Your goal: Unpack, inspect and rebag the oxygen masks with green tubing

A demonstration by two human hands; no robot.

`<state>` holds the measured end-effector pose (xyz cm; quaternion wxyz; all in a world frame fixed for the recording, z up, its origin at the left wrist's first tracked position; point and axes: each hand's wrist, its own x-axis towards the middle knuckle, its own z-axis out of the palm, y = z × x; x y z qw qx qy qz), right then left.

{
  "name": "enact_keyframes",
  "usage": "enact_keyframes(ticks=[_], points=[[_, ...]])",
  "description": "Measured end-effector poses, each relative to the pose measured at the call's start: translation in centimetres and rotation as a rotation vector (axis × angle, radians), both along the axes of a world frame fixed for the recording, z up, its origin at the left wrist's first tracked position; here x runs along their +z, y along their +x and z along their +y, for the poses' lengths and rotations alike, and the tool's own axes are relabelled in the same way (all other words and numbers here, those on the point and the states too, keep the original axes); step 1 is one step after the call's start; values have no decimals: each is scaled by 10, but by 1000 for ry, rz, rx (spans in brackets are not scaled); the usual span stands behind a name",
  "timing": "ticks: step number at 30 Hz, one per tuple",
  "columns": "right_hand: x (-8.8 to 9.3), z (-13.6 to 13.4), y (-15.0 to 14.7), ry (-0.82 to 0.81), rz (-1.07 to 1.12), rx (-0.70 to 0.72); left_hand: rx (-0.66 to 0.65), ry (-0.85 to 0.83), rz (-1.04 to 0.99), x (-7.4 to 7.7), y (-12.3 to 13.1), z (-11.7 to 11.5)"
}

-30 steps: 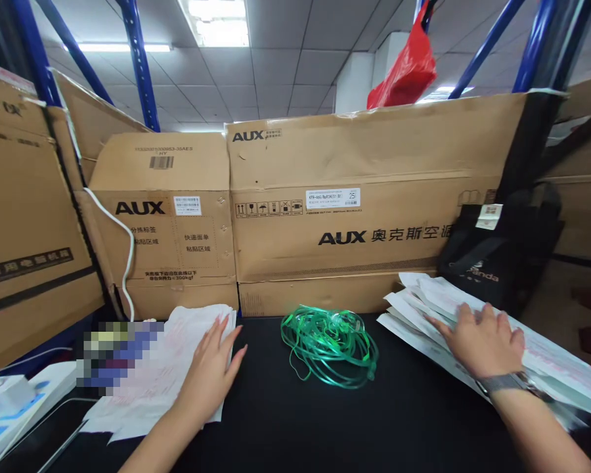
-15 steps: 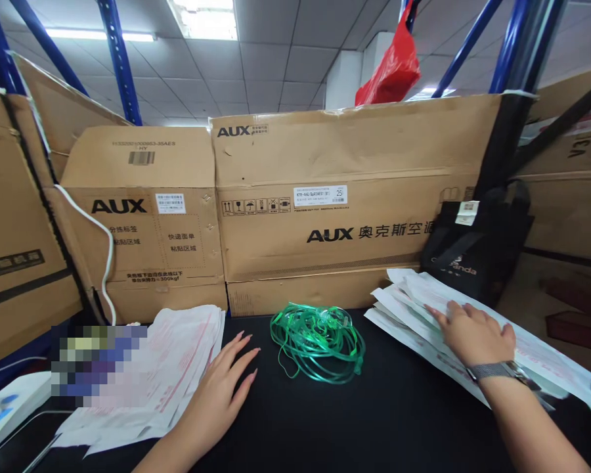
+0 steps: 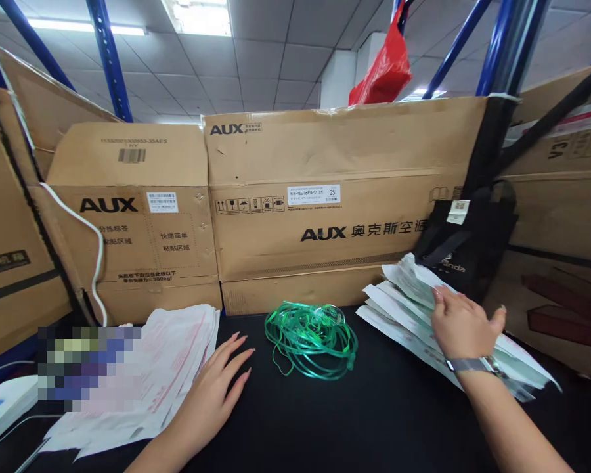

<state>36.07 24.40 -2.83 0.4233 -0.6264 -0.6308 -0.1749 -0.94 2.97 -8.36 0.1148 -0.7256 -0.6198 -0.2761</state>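
My left hand (image 3: 214, 391) rests with fingers spread on the black table, beside a stack of white bags with pink print (image 3: 165, 368). To its right lies a tangled coil of green tubing (image 3: 312, 335), which neither hand touches. On the right, my right hand (image 3: 465, 328), a watch at its wrist, is on a fanned pile of white bags (image 3: 398, 328). Its thumb stands apart while the other fingertips press on the top bag, whose surface is creased and bent up; whether they pinch it is hidden.
Cardboard boxes (image 3: 345, 157) stand along the back of the black table (image 3: 320, 427). A black bag (image 3: 473, 236) is at the back right. A white cable (image 3: 98, 256) hangs at the left, above a white device (image 3: 10, 407). A red plastic bag (image 3: 387, 69) hangs above.
My right hand has turned and shifted left over the pile, and the top bag has buckled. My left hand keeps its place on the table. The view has shifted slightly.
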Motion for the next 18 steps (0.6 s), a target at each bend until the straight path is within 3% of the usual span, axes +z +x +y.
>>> enact_keyframes(ticks=[2,5,9,11,13,16,18], points=[[3,-9,-14,135,-9,25,-26,-8,-64,0,0,0],[4,-29,-41,298,-122,301,-73,-48,-301,3,3,0],[-6,-61,-79,283,-338,787,-238,-275,-1057,12,14,2],[-14,-78,-98,246,-462,979,-352,-457,-1474,16,22,2],[-21,-92,-113,216,-625,1138,-436,-598,-1740,18,29,2],[-26,-107,-127,165,-818,1288,-490,-645,-1920,14,33,0],[-27,-114,-132,130,-907,1340,-481,-583,-1926,8,33,-1]])
